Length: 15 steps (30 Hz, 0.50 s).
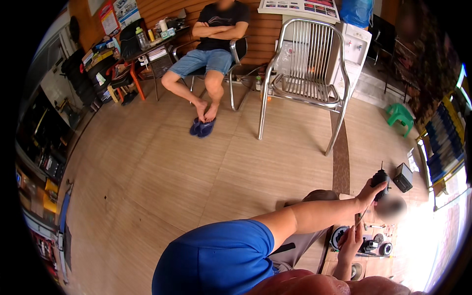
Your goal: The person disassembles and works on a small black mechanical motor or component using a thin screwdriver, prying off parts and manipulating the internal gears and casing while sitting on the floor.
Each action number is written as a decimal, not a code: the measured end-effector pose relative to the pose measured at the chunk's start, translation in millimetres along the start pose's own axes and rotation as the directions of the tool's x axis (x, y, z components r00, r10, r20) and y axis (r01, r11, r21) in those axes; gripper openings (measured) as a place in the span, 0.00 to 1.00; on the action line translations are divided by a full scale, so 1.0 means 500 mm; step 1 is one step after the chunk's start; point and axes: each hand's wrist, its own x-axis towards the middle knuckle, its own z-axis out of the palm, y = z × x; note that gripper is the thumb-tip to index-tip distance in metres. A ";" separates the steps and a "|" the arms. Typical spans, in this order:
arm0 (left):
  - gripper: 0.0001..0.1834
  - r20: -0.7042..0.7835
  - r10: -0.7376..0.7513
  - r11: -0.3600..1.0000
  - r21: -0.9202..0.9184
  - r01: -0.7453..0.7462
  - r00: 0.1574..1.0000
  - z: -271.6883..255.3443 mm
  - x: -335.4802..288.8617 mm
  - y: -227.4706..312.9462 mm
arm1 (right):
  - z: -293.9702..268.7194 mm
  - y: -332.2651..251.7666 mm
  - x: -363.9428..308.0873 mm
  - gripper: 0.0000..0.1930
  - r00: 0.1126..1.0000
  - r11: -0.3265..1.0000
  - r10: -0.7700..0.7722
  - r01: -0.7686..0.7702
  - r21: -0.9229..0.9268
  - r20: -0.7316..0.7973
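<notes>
At the right, my left hand (368, 194) is wrapped round a dark cylindrical device (379, 184) with a thin shaft sticking up from its top. Just below it, my right hand (350, 241) has its fingers closed on a thin screwdriver-like rod (363, 216), which slants up toward the device; whether its tip touches cannot be made out. Beside the right hand lie a black ring-shaped part (339, 237), a dark mechanical part (368, 245), a round black-and-white part (386, 249) and several small pieces. A blurred patch hides what lies below the device.
A black box (403, 177) stands beyond my left hand. Further off are a green stool (400, 116), a metal chair (309, 73) and a water dispenser (353, 49). A seated person (219, 37) has folded arms. A blue-handled jack (64, 216) lies at far left.
</notes>
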 end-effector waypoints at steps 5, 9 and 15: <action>0.32 0.002 -0.046 0.987 -0.154 0.045 0.999 -0.005 0.012 0.004 | -0.011 -0.013 0.003 0.24 0.962 0.799 0.219 -0.273 0.536 0.164; 0.32 -0.027 -0.029 0.990 -0.137 0.025 0.999 -0.013 0.022 0.010 | -0.017 -0.029 0.002 0.25 0.955 0.766 0.036 -0.215 0.606 0.293; 0.31 -0.031 0.022 0.997 -0.068 -0.024 0.999 -0.005 0.020 0.005 | -0.015 -0.019 0.010 0.23 0.990 1.000 0.016 -0.017 0.007 0.138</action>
